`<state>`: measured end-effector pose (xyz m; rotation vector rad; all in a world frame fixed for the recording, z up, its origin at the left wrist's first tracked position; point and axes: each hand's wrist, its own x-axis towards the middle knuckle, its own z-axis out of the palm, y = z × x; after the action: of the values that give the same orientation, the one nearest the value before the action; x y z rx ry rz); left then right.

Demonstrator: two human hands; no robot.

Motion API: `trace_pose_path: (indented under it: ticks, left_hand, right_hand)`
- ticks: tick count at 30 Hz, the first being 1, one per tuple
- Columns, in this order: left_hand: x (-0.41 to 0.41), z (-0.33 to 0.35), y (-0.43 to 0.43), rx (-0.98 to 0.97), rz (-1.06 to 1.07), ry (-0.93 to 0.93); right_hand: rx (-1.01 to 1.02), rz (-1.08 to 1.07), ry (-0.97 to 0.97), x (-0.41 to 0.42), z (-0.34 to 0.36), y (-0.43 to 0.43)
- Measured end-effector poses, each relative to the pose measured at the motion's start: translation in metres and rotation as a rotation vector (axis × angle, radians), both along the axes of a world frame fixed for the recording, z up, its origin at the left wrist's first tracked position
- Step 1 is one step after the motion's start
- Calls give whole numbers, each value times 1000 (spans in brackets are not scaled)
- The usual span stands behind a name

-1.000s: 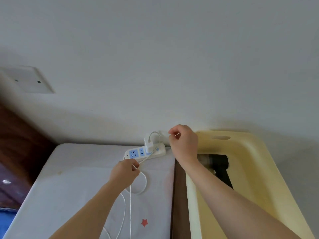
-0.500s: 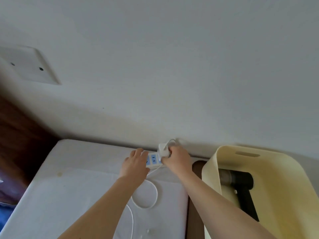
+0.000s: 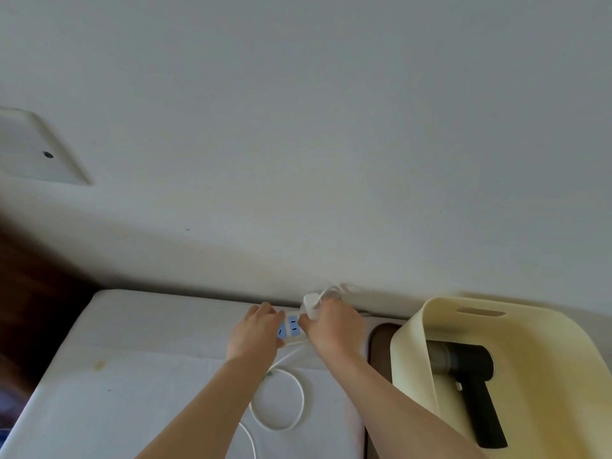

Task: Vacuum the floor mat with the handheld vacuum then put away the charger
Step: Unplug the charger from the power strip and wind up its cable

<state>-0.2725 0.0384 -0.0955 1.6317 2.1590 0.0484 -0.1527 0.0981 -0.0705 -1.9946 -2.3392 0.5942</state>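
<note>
A pale wall (image 3: 298, 127) fills most of the view, and a blank cover plate (image 3: 33, 150) is set in it far to the left of both hands. Below the wall lies a white padded surface (image 3: 132, 376), on which both hands work at its far edge. A pale yellow tub (image 3: 410, 359) stands to the right of the right hand's fingers. Inside it, well apart from them, lies the dark handheld vacuum (image 3: 477, 385), with its handle pointing toward the person.

Both bare forearms reach forward from the bottom of the view and converge near the wall. A white cable (image 3: 302, 397) curls in a loop on the surface between the forearms, on the near side of the fingers, and one strand runs up under the hands.

The left hand (image 3: 255, 332) lies palm down with its back to the camera. Its fingers stretch fairly straight over the left part of a white power strip (image 3: 293, 326), and its thumb sits by the strip's near edge. The strip's blue sockets show just right of those fingers, in the gap between the two hands.

The right hand (image 3: 334, 326) is bent at the wrist with its fingers curled. They pinch the small white charger (image 3: 310, 304), which stands at their tips over the right end of the strip, with its thin lead arching behind the knuckles. Whether its prongs sit in the socket cannot be told.
</note>
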Motion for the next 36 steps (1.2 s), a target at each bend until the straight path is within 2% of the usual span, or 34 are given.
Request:
trace_pose_path:
  ticks: [19, 23, 25, 28, 33, 36]
  left_hand:
    - [4, 2, -6, 23, -22, 25]
    - [2, -2, -4, 31, -33, 22]
    - [-2, -4, 0, 38, -24, 15]
    - [-2, -4, 1, 16, 5, -14]
    - [-16, 13, -4, -7, 119, -173]
    - [-23, 29, -12, 106, 232, -423]
  right_hand:
    - [85, 76, -88, 6, 10, -11]
    - [92, -1, -4, 5, 18, -12]
    - [118, 34, 15, -2, 31, -4]
    - [22, 107, -13, -8, 49, 4]
    - [-128, 86, 89, 9, 56, 1]
    - [-167, 107, 164, 18, 64, -8]
